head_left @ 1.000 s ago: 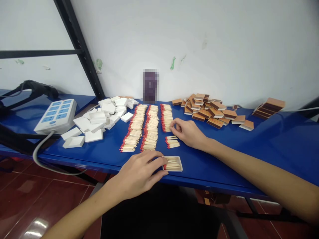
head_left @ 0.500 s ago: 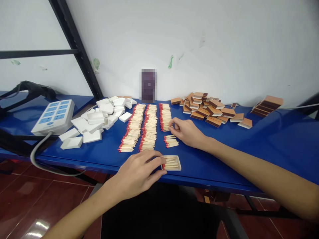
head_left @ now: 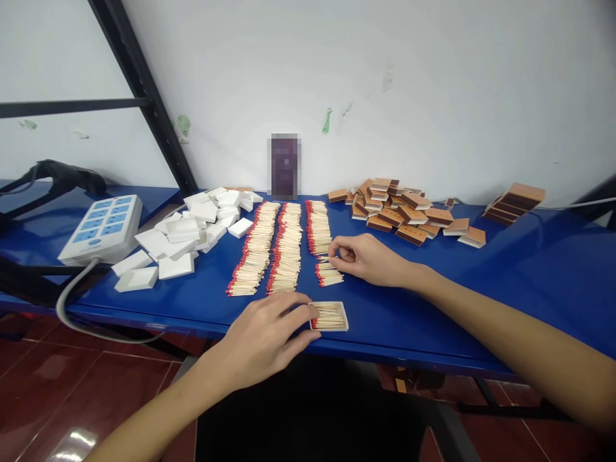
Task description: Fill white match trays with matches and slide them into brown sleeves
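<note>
On the blue table (head_left: 529, 269), the right hand (head_left: 363, 259) has moved from the long match row (head_left: 318, 228) to the small bunch (head_left: 330, 277), fingertips together; I can't tell if they hold anything. The left hand (head_left: 273, 330) still pinches the white tray (head_left: 345, 317) in front.

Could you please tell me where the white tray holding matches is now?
In the head view, the white tray lies just right of centre near the blue table's front edge, the left hand at its left end and loose matches beyond it.
</note>
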